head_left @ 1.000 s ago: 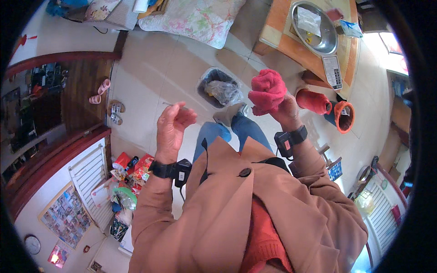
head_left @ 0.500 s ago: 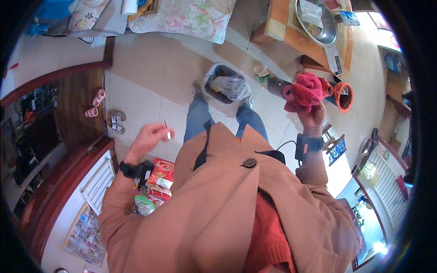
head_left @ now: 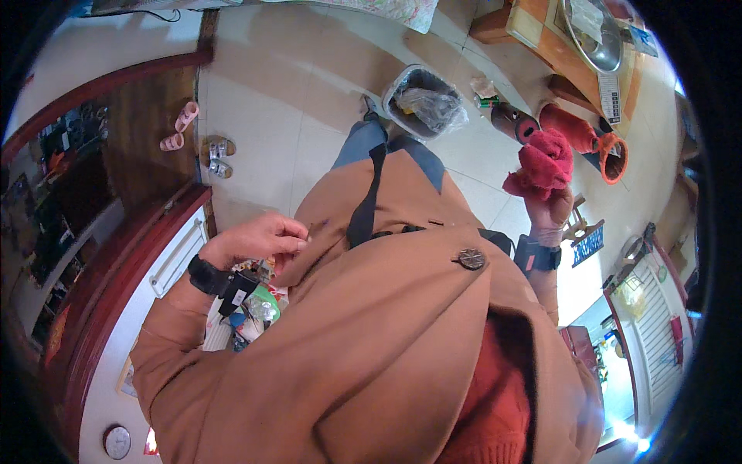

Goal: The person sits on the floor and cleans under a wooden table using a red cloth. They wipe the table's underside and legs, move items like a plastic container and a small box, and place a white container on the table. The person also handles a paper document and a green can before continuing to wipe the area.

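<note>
My right hand (head_left: 552, 210) is closed around a bunched pinkish-red cloth (head_left: 543, 164), which looks like a small towel and hides most of my fingers. My left hand (head_left: 264, 240) is closed in a pinch at the left side of my brown coat (head_left: 371, 309). A thin dark bit shows by its fingertips against the coat, too small to name. Each wrist wears a black strap with a small device.
A lined trash bin (head_left: 427, 100) stands on the tiled floor ahead of my feet. Red boots (head_left: 568, 127) lie right of it, near a wooden table (head_left: 533, 31) bearing a metal basin (head_left: 593, 39). Pink slippers (head_left: 185, 116) and sandals (head_left: 219, 158) lie left by a doorway.
The view has shifted, and my body looks turned. My left hand has come in against the coat; the small white thing at its fingers no longer shows. The cloth stays in my right hand.
</note>
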Motion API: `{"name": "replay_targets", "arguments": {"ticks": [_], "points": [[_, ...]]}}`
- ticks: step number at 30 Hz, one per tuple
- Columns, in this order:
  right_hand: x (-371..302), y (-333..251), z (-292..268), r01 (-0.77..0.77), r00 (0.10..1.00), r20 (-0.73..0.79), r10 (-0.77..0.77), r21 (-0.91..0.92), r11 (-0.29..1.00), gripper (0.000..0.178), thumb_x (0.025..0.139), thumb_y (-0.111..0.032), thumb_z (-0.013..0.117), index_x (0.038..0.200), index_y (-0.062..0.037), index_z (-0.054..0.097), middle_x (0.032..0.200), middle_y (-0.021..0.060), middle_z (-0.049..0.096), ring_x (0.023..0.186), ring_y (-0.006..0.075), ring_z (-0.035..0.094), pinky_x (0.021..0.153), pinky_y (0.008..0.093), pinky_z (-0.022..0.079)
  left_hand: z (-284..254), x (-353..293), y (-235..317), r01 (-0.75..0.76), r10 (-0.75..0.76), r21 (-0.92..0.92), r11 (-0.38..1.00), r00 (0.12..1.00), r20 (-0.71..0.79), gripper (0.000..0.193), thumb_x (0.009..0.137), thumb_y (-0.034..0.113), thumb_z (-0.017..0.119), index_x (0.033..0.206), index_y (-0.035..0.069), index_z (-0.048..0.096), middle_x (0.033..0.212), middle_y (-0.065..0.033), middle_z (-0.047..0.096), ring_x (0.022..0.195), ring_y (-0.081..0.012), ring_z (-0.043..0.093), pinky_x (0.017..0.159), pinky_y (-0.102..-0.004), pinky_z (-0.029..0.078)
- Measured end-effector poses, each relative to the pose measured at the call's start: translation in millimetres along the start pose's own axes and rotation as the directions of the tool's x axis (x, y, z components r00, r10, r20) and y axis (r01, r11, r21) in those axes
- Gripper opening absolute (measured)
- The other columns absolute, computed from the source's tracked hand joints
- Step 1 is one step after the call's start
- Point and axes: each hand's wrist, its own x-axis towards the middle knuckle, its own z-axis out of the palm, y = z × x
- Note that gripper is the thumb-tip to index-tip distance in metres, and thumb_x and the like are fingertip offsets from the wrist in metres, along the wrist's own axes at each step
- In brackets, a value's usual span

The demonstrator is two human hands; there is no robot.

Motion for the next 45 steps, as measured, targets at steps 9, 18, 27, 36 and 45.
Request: {"name": "replay_targets", "arguments": {"ticks": [9,18,27,36,45], "points": [[-16.2,-12.3,-14.6,0.102,0.991,-0.075,-0.106,-0.061,0.993,0.054,0.085,-0.018,0.056,0.134,-0.0024,0.038,0.130,0.0158,0.049,0.119,0.0343,0.047,0.104,0.0536,0.031,32.4,8.4,25.5,-0.112,0.170,0.295,0.949,0.969,-0.181,0.020,0.089,0.012,0.054,0.099,-0.004,0.062,0.075,0.0027,0.057,0.067,-0.0039,0.049,0.056,-0.0211,0.041],[-42.4,-13.1,-28.4,0.099,0.995,-0.030,-0.099,0.007,0.995,0.052,0.087,-0.020,0.055,0.133,-0.0023,0.039,0.131,0.0145,0.049,0.118,0.0340,0.049,0.101,0.0535,0.035,63.3,7.9,36.5,0.026,0.115,0.380,0.925,0.932,-0.343,0.018,0.083,0.008,0.052,0.094,0.000,0.065,0.061,-0.0030,0.056,0.056,-0.0084,0.047,0.052,-0.0273,0.042],[-38.5,3.5,-19.5,0.199,0.970,-0.159,-0.182,0.099,0.975,0.047,0.090,-0.023,0.051,0.132,-0.0041,0.040,0.128,0.0127,0.051,0.114,0.0313,0.052,0.095,0.0506,0.041,64.2,1.8,41.9,-0.220,0.526,0.704,0.676,0.813,-0.251,0.012,0.079,0.006,0.058,0.088,0.000,0.063,0.082,-0.0137,0.062,0.075,-0.0278,0.061,0.067,-0.0320,0.050],[1.0,35.4,18.8,0.265,0.962,-0.102,-0.255,0.102,0.959,0.046,0.088,-0.019,0.054,0.129,-0.0007,0.043,0.126,0.0129,0.053,0.114,0.0287,0.054,0.100,0.0458,0.041,-25.9,-3.8,62.1,-0.156,0.477,0.861,0.484,0.872,-0.110,0.015,0.081,0.016,0.059,0.087,0.010,0.070,0.105,-0.0106,0.063,0.091,-0.0313,0.061,0.076,-0.0394,0.051],[80.4,96.1,101.0,0.244,0.963,-0.166,-0.212,0.204,0.948,0.042,0.088,-0.016,0.053,0.128,-0.0023,0.046,0.124,0.0125,0.055,0.115,0.0285,0.054,0.102,0.0455,0.040,-119.6,-39.5,131.2,-0.032,0.610,0.970,0.241,0.782,-0.125,0.015,0.078,0.021,0.062,0.088,0.015,0.071,0.127,-0.0113,0.053,0.093,-0.0290,0.062,0.075,-0.0409,0.052]]}}
